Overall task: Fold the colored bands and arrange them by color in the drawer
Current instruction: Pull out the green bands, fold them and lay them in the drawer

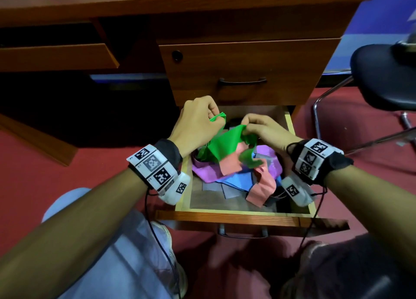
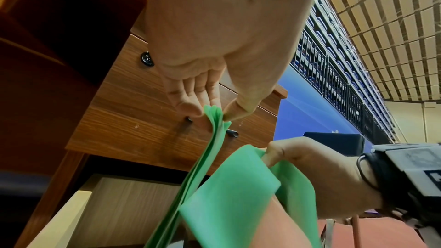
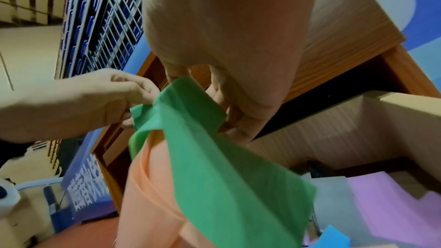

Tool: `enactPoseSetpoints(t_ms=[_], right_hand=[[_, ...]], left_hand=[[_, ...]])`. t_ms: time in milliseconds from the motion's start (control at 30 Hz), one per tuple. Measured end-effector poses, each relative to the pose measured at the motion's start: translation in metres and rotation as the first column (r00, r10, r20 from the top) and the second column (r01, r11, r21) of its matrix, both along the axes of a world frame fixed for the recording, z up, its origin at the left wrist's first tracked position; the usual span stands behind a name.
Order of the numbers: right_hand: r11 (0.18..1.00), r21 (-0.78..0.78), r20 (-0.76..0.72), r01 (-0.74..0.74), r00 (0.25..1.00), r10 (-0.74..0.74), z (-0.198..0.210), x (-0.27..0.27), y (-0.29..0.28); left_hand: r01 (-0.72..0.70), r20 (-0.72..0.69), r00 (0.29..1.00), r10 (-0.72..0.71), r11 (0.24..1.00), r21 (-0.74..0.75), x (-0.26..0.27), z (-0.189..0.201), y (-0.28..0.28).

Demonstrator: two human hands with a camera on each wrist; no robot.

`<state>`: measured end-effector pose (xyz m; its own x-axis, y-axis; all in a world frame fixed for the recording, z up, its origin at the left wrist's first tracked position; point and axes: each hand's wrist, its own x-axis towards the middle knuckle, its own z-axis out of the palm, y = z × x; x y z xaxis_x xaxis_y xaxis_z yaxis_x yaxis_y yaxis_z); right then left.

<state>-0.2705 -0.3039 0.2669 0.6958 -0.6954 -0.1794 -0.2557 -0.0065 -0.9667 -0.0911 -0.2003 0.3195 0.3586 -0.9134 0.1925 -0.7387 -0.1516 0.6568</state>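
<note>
The left hand (image 1: pixel 198 121) pinches the gathered layers of the green band (image 1: pixel 221 145) between thumb and fingers (image 2: pixel 188 108); in the left wrist view the stacked edges fan apart just above the pinch. The right hand (image 1: pixel 267 130) grasps a wider fold of the same band between thumb and curled fingers. The band hangs above the open drawer (image 1: pixel 243 213), its lower part trailing into the loose pile inside.

Probable faults from this position:
- The fanned layers may slip from the left pinch, since the grip covers only their tips.
- The salmon band (image 1: pixel 263 186) lies against the green band's underside and may be dragged up with it.
- The purple band (image 1: pixel 207 172) and blue band (image 1: pixel 236 179), piled in the drawer beneath the green band, may be disturbed by its trailing end.
</note>
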Motion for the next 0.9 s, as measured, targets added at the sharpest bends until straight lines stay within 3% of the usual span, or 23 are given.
enactPoseSetpoints(t_ms=[100,167,233,333,367,433,500,533,633,733,800,900], right_hand=[[0.999,-0.023,-0.102,0.044,0.994,-0.046,-0.004,-0.006,-0.004],[0.994,-0.086,-0.341,-0.073,0.939,0.040,-0.014,-0.014,-0.005],[0.927,-0.186,-0.635,-0.326,0.760,0.140,-0.024,-0.025,-0.006],[0.821,-0.091,-0.886,-0.564,0.422,0.192,-0.032,-0.032,-0.002],[0.803,-0.069,-0.923,-0.592,0.344,0.174,-0.033,-0.031,-0.002],[0.750,-0.118,-0.955,-0.650,0.283,0.094,-0.036,-0.030,-0.004],[0.693,-0.250,-0.949,-0.676,0.314,-0.036,-0.037,-0.028,-0.006],[0.678,-0.326,-0.925,-0.659,0.370,-0.084,-0.038,-0.026,-0.006],[0.654,-0.411,-0.839,-0.635,0.544,0.001,-0.041,-0.013,-0.003],[0.641,-0.331,-0.834,-0.693,0.532,0.144,-0.049,0.001,0.004],[0.646,-0.316,-0.853,-0.695,0.506,0.127,-0.057,0.004,0.009],[0.670,-0.357,-0.827,-0.651,0.554,0.098,-0.060,0.002,0.011]], left_hand=[[-0.008,0.013,1.000,0.008,1.000,-0.001,-0.001,-0.001,-0.002],[0.003,0.018,1.000,-0.004,1.000,0.010,-0.003,-0.001,-0.002],[0.013,0.020,1.000,-0.014,1.000,0.023,-0.005,-0.003,-0.004],[0.012,0.035,0.999,-0.014,0.999,0.045,-0.008,-0.004,-0.006],[0.012,0.042,0.999,-0.014,0.998,0.053,-0.008,-0.005,-0.006],[0.015,0.057,0.998,-0.019,0.997,0.071,-0.007,-0.005,-0.007],[0.015,0.075,0.997,-0.020,0.997,0.078,-0.006,-0.006,-0.007],[0.012,0.080,0.997,-0.019,0.997,0.079,-0.005,-0.006,-0.007],[0.006,0.081,0.997,-0.013,0.996,0.087,-0.003,-0.006,-0.006],[0.001,0.082,0.997,-0.009,0.995,0.095,-0.001,-0.007,-0.005],[0.011,0.076,0.997,-0.019,0.995,0.104,0.000,-0.008,-0.004],[0.022,0.062,0.998,-0.029,0.994,0.110,0.002,-0.006,-0.003]])
